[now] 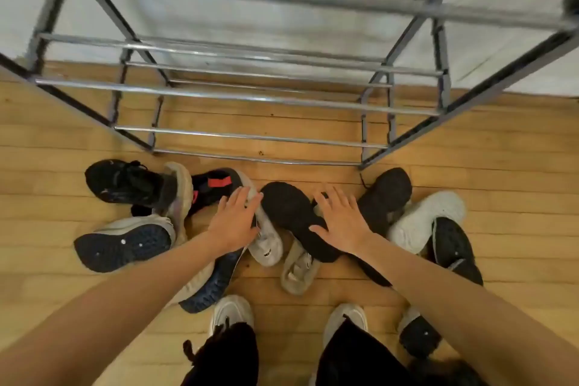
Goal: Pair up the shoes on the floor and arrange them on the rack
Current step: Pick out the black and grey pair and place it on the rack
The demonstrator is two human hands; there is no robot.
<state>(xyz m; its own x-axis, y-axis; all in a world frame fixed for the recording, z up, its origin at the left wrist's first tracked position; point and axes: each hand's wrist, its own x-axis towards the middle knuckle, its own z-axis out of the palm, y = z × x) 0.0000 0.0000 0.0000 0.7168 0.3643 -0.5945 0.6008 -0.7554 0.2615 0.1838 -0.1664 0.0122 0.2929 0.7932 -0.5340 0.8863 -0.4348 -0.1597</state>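
Hands lie flat and wide open, fingers spread, gripping nothing. The left hand (235, 222) is over a pale grey shoe (266, 244), fingertips aimed at 1 o'clock. The right hand (341, 219) is over a black sole-up shoe (285, 207), fingertips aimed at 11 o'clock. Whether the palms press down or only hover cannot be told.

The two shoes touch each other between the hands. From the left hand:
- At 11 o'clock lies a black shoe with a red tag (216, 185).
- At 10 o'clock, farther off, lies a black laced sneaker (122, 182).
- At 8 o'clock lies a navy-soled shoe (125, 244) on its side.
- At 6 o'clock, under the forearm, lies a second navy sole (213, 285).

A beige shoe (297, 269) sits at 7 o'clock of the right hand, partly under the black one. At 2 o'clock of that hand is another black shoe (388, 191). At 3 o'clock a white shoe (423, 219) leans against a black-soled shoe (454, 247).

The whole tangled pile is on the wooden floor (517, 166). At 12 o'clock, just beyond the pile, stands the metal rack (244, 94), its rails bare. At 6 o'clock are the person's own pale shoes (233, 313).
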